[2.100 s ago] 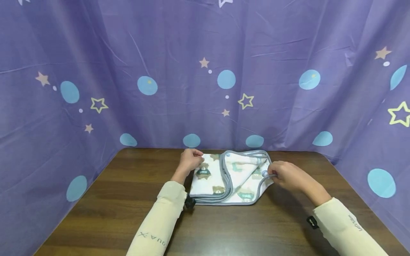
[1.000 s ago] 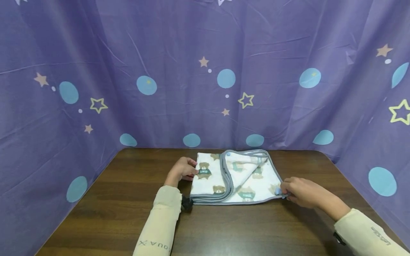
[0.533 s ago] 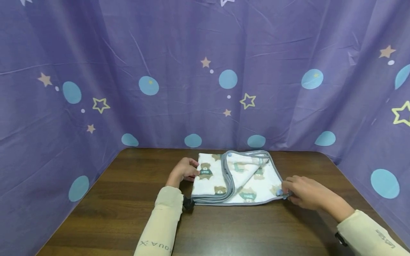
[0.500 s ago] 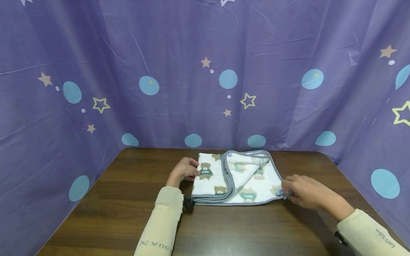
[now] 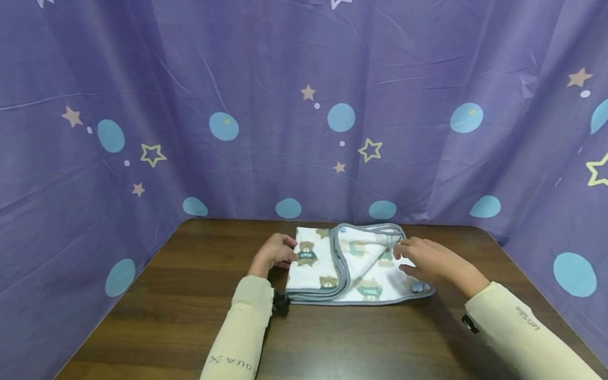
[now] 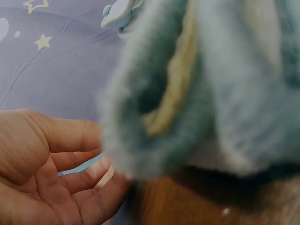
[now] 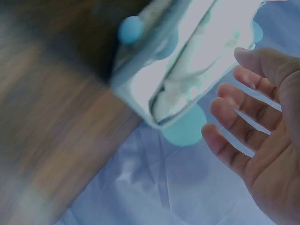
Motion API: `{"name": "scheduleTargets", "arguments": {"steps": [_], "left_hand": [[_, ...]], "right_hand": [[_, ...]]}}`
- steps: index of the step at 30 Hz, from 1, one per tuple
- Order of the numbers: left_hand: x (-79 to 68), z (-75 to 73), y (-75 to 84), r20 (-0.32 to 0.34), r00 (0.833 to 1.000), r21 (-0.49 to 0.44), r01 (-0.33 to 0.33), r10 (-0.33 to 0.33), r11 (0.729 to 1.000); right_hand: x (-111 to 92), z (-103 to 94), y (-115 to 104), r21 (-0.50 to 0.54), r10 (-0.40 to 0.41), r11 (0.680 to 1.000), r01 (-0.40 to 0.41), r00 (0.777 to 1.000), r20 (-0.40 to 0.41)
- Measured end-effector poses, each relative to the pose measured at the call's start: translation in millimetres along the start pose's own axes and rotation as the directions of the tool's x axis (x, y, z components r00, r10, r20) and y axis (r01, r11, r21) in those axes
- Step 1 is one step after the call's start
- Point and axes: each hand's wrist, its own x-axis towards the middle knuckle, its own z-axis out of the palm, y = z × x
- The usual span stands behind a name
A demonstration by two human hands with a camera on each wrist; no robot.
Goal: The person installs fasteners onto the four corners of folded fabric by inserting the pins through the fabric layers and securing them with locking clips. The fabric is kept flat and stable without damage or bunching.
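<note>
A folded white cloth with a teddy-bear print and grey-blue edging lies flat near the table's back. Its right part is a loose flap with blue snap buttons; one snap sits at the near right corner. My left hand rests at the left fold, fingers loosely extended and touching the edge; in the left wrist view the cloth hides its fingertips. Above the right edge, my right hand has spread, slightly bent fingers and holds nothing. The right wrist view shows the palm apart from the cloth.
The brown wooden table extends in front of the cloth and to both sides. A purple curtain with stars and blue dots hangs along the back and sides. Each forearm has a cream sleeve and a dark wrist device.
My right hand drew the cloth's near right corner outward and toward me, flattening it, then released it and moved up and left. My left hand slid slightly down the left edge, then stayed.
</note>
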Motion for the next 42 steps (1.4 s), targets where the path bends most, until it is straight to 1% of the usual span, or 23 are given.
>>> {"name": "scheduleTargets", "arguments": {"steps": [4,9,16,22,28,34,38,42], "left_hand": [[-0.9,0.4,-0.2,-0.003,1.0,-0.002,0.0,0.0,1.0],[-0.8,-0.5,0.5,-0.008,1.0,-0.001,-0.001,0.001,1.0],[1.2,-1.3,-0.8,-0.016,1.0,0.023,0.005,-0.005,1.0],[3.2,-0.2,-1.1,-0.013,1.0,0.015,0.009,-0.009,1.0],[2.7,0.3,-2.8,-0.019,1.0,0.024,0.001,-0.001,1.0],[1.4,0.0,-1.3,-0.013,1.0,0.002,0.006,-0.006,1.0],[1.0,-0.9,-1.2,-0.01,1.0,0.005,0.008,-0.008,1.0],[0.9,-1.4,-1.9,-0.006,1.0,0.008,0.005,-0.005,1.0]], "right_hand": [[22.3,4.4,1.4,0.005,-0.024,1.0,0.024,1.0,-0.006],[49.3,11.2,5.2,0.019,-0.028,0.999,0.029,0.999,-0.033],[83.9,16.6,3.3,0.062,0.034,0.997,-0.033,0.999,-0.012],[109.5,20.8,0.2,0.084,0.079,0.993,-0.078,0.997,-0.003],[129.7,31.4,3.4,0.157,0.14,0.976,-0.151,0.987,0.074],[144.1,39.1,6.4,0.179,0.184,0.962,-0.207,0.973,0.136],[150.6,41.9,9.4,0.217,0.211,0.944,-0.25,0.96,0.186],[154.0,43.0,12.5,0.262,0.219,0.922,-0.284,0.942,0.253]]}}
